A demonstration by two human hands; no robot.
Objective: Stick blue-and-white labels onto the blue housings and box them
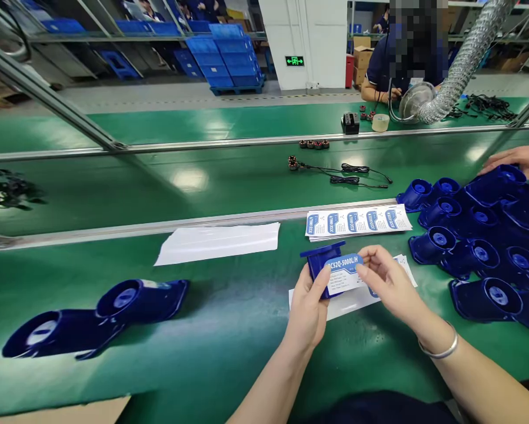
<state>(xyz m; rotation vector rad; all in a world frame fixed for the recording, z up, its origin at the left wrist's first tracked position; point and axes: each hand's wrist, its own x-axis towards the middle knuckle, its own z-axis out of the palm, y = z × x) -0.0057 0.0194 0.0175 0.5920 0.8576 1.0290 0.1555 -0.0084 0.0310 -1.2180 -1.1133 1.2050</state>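
Observation:
My left hand (306,312) is wrapped round a dark blue plastic housing (321,257) with a flat flange, held above the bench. A white and blue printed label (344,277) lies across the housing, its lettering towards me. My left thumb presses on the label's left end. The thumb and fingers of my right hand (390,282) pinch its right end, which stands off the housing. Beneath my hands a partly used label sheet (352,301) rests on the green bench. Just beyond is a stack of full label sheets (356,222).
Several blue housings (480,253) crowd the right side, with another person's hand (518,159) on them. Two housings (127,303) lie at left, near white backing paper (220,242). Beyond the metal rail are cabled parts (339,169). A co-worker (379,76) sits opposite beside a duct (467,65).

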